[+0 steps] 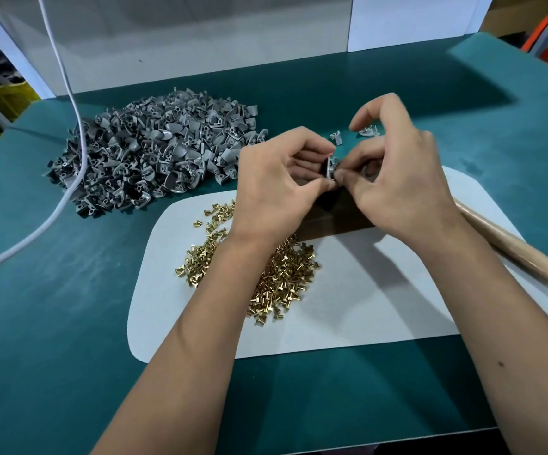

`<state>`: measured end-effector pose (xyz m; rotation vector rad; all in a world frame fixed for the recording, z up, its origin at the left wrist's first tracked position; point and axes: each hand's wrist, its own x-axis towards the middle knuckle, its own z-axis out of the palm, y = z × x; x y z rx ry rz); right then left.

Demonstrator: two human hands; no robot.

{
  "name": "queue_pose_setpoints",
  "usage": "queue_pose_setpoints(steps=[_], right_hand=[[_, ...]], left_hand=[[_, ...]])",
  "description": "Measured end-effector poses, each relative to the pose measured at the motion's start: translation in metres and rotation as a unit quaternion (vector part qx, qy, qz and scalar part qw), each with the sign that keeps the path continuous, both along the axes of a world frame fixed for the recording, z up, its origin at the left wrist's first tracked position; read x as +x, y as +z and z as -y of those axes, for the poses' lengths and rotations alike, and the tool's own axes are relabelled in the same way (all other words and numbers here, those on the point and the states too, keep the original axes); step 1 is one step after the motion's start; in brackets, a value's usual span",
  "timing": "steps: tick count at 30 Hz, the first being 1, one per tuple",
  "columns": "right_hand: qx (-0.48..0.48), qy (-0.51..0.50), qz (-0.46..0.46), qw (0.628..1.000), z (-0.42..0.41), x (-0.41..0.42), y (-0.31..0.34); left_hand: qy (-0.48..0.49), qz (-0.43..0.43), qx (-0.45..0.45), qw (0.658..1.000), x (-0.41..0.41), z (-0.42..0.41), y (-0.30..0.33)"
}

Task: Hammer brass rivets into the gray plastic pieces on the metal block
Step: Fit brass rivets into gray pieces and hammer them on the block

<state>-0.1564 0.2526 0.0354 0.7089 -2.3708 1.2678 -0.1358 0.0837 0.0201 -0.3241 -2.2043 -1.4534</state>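
My left hand (pixel 275 178) and my right hand (pixel 397 178) meet above the dark metal block (pixel 331 221). Between their fingertips they pinch one gray plastic piece (pixel 329 165), held on edge. Whether a rivet is in it is hidden by the fingers. A heap of brass rivets (pixel 285 274) lies on the white mat (pixel 381 307), partly under my left forearm. A large pile of gray plastic pieces (pixel 154 149) sits at the left on the green table. The wooden hammer handle (pixel 515 254) lies at the right, beside my right wrist; its head is hidden.
Two loose gray pieces (pixel 336 138) (pixel 369 130) lie beyond my hands. A white cable (pixel 69 178) runs down across the gray pile and off to the left. White panels (pixel 200 54) wall the back of the green table (pixel 69 307).
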Motion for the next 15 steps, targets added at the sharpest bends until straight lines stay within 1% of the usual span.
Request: queue_pose_setpoints(steps=[6,9,12,15], right_hand=[[-0.003,0.005,-0.051,0.999,0.002,-0.0013,0.001],[-0.016,0.01,-0.071,0.997,0.0016,-0.0007,0.0007],[-0.03,-0.007,-0.09,0.995,0.0024,0.0006,0.0009],[-0.042,-0.013,-0.085,0.995,0.0036,0.0011,0.0003]], left_hand=[[-0.009,0.026,0.104,0.994,0.0015,0.0049,0.0019],[-0.016,0.033,0.12,0.992,0.0014,0.0042,0.0018],[-0.019,0.034,0.126,0.991,0.0021,0.0051,0.0014],[-0.019,0.035,0.127,0.991,0.0019,0.0056,0.001]])
